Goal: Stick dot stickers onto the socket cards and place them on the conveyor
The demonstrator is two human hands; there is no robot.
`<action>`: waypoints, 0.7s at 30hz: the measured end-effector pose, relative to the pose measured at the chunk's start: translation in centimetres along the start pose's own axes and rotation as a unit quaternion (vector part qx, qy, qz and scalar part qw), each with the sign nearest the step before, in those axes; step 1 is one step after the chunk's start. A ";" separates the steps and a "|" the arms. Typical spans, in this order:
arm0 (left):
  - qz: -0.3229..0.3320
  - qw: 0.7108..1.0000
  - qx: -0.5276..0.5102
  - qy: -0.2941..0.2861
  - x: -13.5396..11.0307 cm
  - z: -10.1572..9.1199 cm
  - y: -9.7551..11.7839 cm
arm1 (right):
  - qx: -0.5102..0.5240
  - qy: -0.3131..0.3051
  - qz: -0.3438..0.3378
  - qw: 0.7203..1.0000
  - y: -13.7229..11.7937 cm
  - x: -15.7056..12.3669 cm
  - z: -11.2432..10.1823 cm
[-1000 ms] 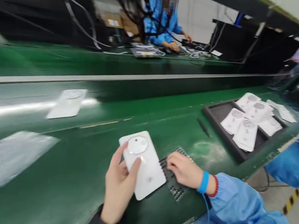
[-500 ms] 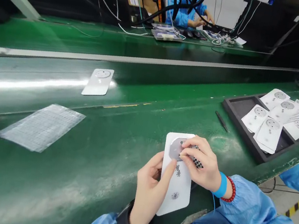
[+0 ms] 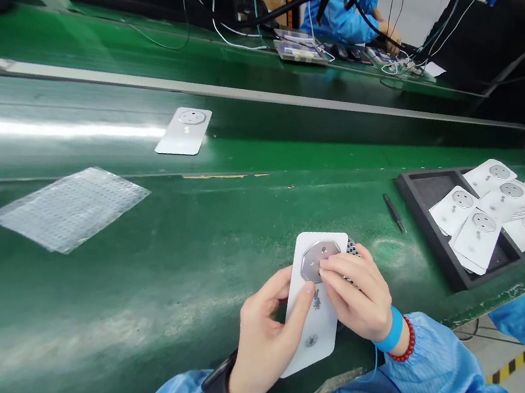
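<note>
My left hand [image 3: 265, 336] grips a white socket faceplate [image 3: 314, 327] from its left edge, thumb on its front, above the green belt near the front edge. My right hand [image 3: 359, 295] has its fingertips pinched at the plate's round grey recess [image 3: 316, 258]; what it pinches is too small to make out. A black perforated sheet [image 3: 352, 249] peeks out behind the plate under my right hand.
Another white faceplate [image 3: 184, 132] lies on the conveyor belt [image 3: 76, 300]. A black tray [image 3: 431, 186] at right holds several faceplates [image 3: 478, 234]. A black pen [image 3: 393, 212] lies beside it. Clear dotted film sheets [image 3: 69, 206] lie at left. A person in blue [image 3: 343, 17] works across the line.
The view has swung and steadied. My right hand came off the perforated sheet onto the faceplate's round recess, and my left hand has turned the plate upright.
</note>
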State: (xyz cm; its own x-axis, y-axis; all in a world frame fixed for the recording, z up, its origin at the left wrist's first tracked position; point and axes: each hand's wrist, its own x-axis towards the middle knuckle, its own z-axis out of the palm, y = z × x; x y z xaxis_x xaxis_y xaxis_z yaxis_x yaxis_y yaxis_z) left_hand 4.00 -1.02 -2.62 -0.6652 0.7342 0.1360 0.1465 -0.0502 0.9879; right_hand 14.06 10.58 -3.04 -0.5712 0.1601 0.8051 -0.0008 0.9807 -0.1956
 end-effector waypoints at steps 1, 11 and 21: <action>-0.005 1.000 -0.005 0.001 0.0 0.0 0.0 | -0.011 -0.002 -0.014 1.000 0.0 0.0 -0.1; -0.096 0.991 -0.090 -0.032 0.9 0.0 0.7 | 0.038 -0.001 -0.001 0.999 -0.3 -0.2 -0.2; -0.131 0.983 -0.120 -0.054 1.2 -0.5 0.6 | 0.167 0.029 0.206 0.964 -0.4 -0.5 -0.2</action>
State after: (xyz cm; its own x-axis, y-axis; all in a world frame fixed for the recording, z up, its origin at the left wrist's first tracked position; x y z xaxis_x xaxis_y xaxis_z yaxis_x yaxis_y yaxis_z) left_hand 2.96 -0.54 -1.79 -0.5734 0.8104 -0.1204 -0.2038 0.0013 0.9790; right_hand 14.47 10.08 -3.27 -0.5321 0.5442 0.6486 -0.0539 0.7427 -0.6675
